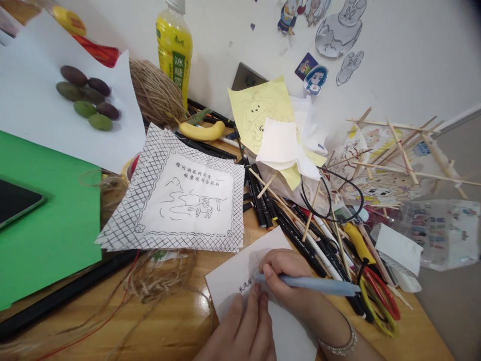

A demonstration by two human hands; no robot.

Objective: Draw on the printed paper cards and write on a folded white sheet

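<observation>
A light blue pen (pixel 319 284) is gripped in my right hand (pixel 287 273), its tip at the handwriting on a white sheet of paper (pixel 229 273). A few black Chinese characters (pixel 246 285) stand on that sheet. Fingers stretched out, my left hand (pixel 246 323) lies flat on the paper just below the writing. Beyond the sheet rests a square drawing (pixel 191 200) with a crosshatched border, two lines of characters and a sketched landscape. It seems to lie on other similar sheets.
Many markers (pixel 300 240) and scissors (pixel 379 301) crowd the right side, near a stick frame (pixel 398 165). Behind are a yellow drink bottle (pixel 175 50), a twine bundle (pixel 156 93) and a banana-shaped item (pixel 203 130). Leftward lie a green sheet (pixel 56 215), a phone (pixel 17 203) and olive-like fruits (pixel 99 122).
</observation>
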